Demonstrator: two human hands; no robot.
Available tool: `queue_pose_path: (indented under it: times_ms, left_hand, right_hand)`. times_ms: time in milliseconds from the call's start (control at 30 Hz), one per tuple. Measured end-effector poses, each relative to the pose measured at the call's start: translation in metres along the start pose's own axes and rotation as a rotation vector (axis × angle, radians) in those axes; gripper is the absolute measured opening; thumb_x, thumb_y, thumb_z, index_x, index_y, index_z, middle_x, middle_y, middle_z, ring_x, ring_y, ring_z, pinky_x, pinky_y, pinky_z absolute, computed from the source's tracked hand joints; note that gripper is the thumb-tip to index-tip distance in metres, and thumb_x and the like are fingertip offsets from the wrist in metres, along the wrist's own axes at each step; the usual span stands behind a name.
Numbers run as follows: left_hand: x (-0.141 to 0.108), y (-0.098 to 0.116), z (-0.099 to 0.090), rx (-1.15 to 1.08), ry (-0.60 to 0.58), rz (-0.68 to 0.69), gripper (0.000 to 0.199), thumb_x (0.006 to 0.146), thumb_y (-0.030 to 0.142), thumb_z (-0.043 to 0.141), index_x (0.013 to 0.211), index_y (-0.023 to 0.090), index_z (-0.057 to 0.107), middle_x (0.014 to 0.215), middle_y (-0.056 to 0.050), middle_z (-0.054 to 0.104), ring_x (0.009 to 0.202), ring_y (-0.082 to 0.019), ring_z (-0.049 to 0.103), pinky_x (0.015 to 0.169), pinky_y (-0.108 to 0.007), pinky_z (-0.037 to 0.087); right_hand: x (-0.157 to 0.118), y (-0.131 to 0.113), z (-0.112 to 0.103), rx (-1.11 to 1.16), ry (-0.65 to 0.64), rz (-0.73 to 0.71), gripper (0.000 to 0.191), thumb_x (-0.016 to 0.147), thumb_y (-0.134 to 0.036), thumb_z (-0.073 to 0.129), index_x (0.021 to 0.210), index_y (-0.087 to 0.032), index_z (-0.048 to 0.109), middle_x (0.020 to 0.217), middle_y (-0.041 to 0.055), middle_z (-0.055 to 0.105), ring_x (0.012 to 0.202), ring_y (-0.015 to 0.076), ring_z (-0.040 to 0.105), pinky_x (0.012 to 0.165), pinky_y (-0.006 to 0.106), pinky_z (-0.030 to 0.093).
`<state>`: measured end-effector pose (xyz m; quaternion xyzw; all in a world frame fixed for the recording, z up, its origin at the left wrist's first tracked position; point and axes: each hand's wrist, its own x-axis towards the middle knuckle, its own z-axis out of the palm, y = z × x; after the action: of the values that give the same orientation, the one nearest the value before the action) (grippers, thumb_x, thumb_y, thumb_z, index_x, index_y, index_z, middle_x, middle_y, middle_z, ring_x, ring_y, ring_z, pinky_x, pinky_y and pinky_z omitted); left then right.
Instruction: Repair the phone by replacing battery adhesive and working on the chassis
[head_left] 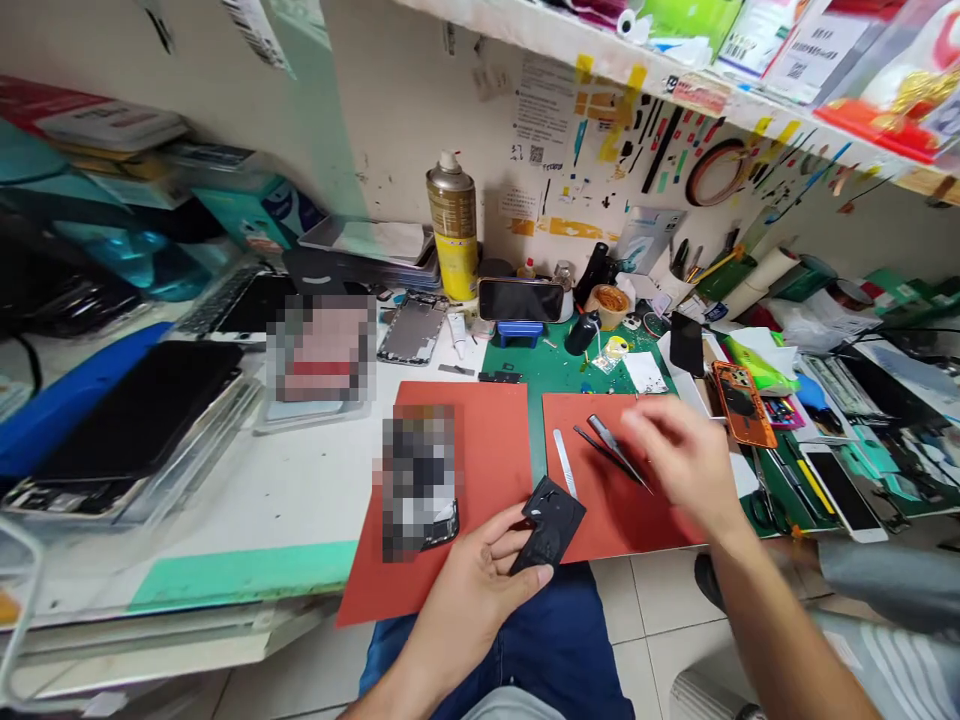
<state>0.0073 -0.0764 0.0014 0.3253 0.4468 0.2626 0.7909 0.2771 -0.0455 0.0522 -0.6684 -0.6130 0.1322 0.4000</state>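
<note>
My left hand [487,575] grips a black, notched phone battery [553,530] between thumb and fingers, just above the front of the red mats. Smeared by motion, my right hand [679,455] is raised over the right red mat [637,530]; its fingers are too blurred to read. Close to it lie a small screwdriver [606,438], dark tweezers [606,455] and a thin silver blade [564,462]. An opened phone [442,525], partly pixelated, rests on the left red mat [495,425].
A tall yellow spray can [454,235] stands at the back beside a phone on a blue stand [520,328]. Stacked phone parts [150,400] fill the left side. At right are an orange phone housing [742,402], scissors [763,500] and a white phone [844,490]. A shelf [720,95] overhangs the back.
</note>
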Motion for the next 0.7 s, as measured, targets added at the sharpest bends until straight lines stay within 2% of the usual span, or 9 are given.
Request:
queue_pose_path:
  times_ms: [67,100,200,267,367,533,700]
  left_hand:
    - [0.001,-0.002,0.004,-0.004,-0.011,0.032,0.081,0.068,0.046,0.102,0.138,0.018,0.073,0.122,-0.015,0.083,0.117,-0.034,0.078,0.106,-0.045,0.060]
    - [0.002,-0.004,0.006,-0.012,-0.012,0.053,0.079,0.070,0.045,0.101,0.138,0.018,0.072,0.124,-0.015,0.083,0.120,-0.034,0.077,0.109,-0.044,0.059]
    - [0.003,-0.010,0.011,-0.007,0.012,0.125,0.070,0.076,0.041,0.096,0.138,0.019,0.072,0.127,-0.013,0.082,0.125,-0.033,0.075,0.112,-0.042,0.059]
    - [0.002,-0.015,0.012,0.051,0.027,0.170,0.062,0.082,0.038,0.091,0.139,0.020,0.073,0.131,-0.011,0.081,0.126,-0.032,0.075,0.111,-0.039,0.059]
    - [0.000,-0.020,0.011,0.160,0.026,0.212,0.056,0.090,0.034,0.084,0.144,0.025,0.072,0.137,-0.008,0.079,0.129,-0.030,0.074,0.110,-0.035,0.060]
    - [-0.003,-0.024,0.011,0.253,0.068,0.233,0.056,0.089,0.030,0.083,0.144,0.027,0.073,0.132,-0.005,0.081,0.129,-0.031,0.075,0.112,-0.036,0.059]
    - [-0.007,-0.019,0.013,0.328,0.070,0.266,0.053,0.091,0.028,0.078,0.144,0.028,0.074,0.129,-0.002,0.083,0.122,-0.032,0.078,0.108,-0.038,0.062]
  right_hand:
    - [-0.060,-0.023,0.015,0.133,-0.092,-0.055,0.010,0.105,-0.027,0.070,0.102,-0.026,0.079,0.098,0.0057,0.078,0.087,0.0221,0.073,0.079,0.035,0.059]
    - [-0.083,-0.032,0.025,0.188,-0.079,-0.057,0.012,0.104,-0.023,0.069,0.109,-0.027,0.079,0.098,0.0064,0.077,0.087,0.0220,0.074,0.076,0.034,0.060]
    - [-0.120,-0.049,0.055,0.249,0.033,-0.054,0.026,0.104,-0.014,0.066,0.121,-0.029,0.078,0.100,0.0063,0.075,0.087,0.0209,0.075,0.075,0.032,0.062]
    - [-0.124,-0.052,0.068,0.221,0.104,-0.075,0.032,0.104,-0.010,0.065,0.126,-0.030,0.077,0.101,0.0061,0.074,0.089,0.0208,0.075,0.078,0.033,0.063]
    - [-0.118,-0.051,0.077,0.163,0.144,-0.132,0.036,0.104,-0.006,0.064,0.129,-0.029,0.075,0.103,0.0069,0.073,0.092,0.0210,0.074,0.081,0.034,0.063]
    - [-0.115,-0.048,0.080,0.101,0.118,-0.225,0.039,0.104,-0.001,0.058,0.129,-0.027,0.071,0.102,0.0074,0.070,0.090,0.0211,0.070,0.078,0.034,0.060]
    - [-0.114,-0.043,0.083,0.063,0.085,-0.303,0.037,0.103,0.001,0.052,0.126,-0.025,0.066,0.102,0.0078,0.067,0.090,0.0221,0.066,0.077,0.034,0.057]
